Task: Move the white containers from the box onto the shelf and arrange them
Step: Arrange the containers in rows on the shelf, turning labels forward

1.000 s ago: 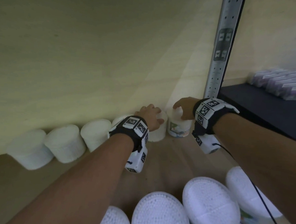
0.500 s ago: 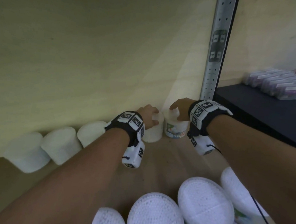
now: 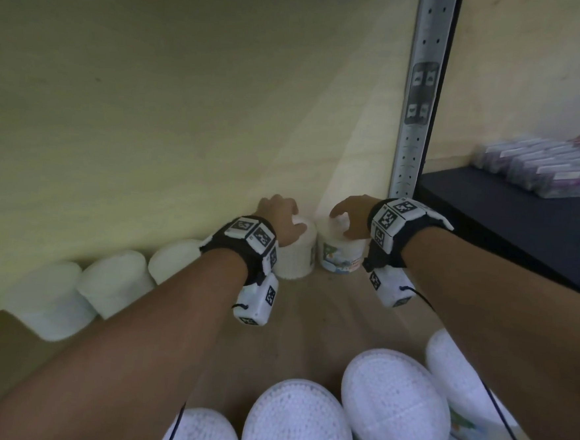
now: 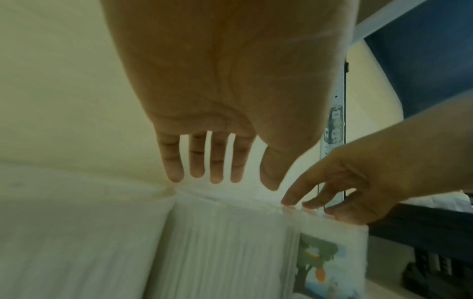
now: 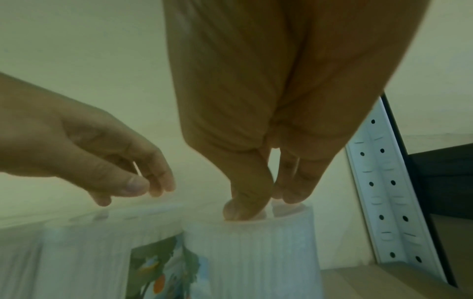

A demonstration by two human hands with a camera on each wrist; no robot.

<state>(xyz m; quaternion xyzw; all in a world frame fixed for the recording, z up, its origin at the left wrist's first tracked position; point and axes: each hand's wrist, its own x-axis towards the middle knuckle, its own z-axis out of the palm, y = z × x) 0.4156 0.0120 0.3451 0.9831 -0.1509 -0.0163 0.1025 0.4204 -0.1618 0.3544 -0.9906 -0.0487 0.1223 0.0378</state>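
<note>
**Hands easing off the two far-right containers**

The left hand is lifting, its fingers now straightening just above its white container. The right hand is loosening too, only fingertips touching the labelled container by the metal upright.

No wording can be read. The right-hand white container carries a picture label (a green tree and an orange shape) with blurred lettering, and the wristbands show only black-and-white square marker patterns.
</note>
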